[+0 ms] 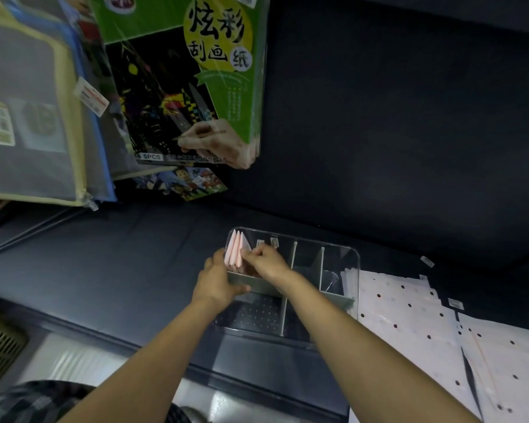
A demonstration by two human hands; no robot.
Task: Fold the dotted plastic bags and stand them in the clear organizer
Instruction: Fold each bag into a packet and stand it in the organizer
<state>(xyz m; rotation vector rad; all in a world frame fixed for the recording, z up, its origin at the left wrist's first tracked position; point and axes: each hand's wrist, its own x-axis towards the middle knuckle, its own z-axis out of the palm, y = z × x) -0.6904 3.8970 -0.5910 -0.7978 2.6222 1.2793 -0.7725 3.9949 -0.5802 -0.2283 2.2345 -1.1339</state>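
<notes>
Head view. I am working at the clear organizer (342,254), which is sitting on the dark tabletop (104,270). My left hand (216,280) is gripping its near-left corner, thumb hooked over the grey divider (257,283), steadying the tray. My right hand (264,261) is reaching into the far-left compartment with fingers curled, pinching the edge of a folded bag (247,246) and easing it in beside the pink folded bags (234,250) already standing there on edge.

To do this well, I am keeping the new piece upright and tight against its neighbours, so the row is not fanning or toppling. I am judging that letting go gently, with the left hand bracing until the bag is settled, is the safe way (the stack is leaning a little toward the far wall).

The other compartments look unfilled, though glare makes this hard to confirm. Unfolded dotted plastic bags (409,312) are lying flat in an overlapping pile just right of the organizer, so much of the task remains. A green scratch-paper pack (177,56) is hanging above, well apart from the work.
</notes>
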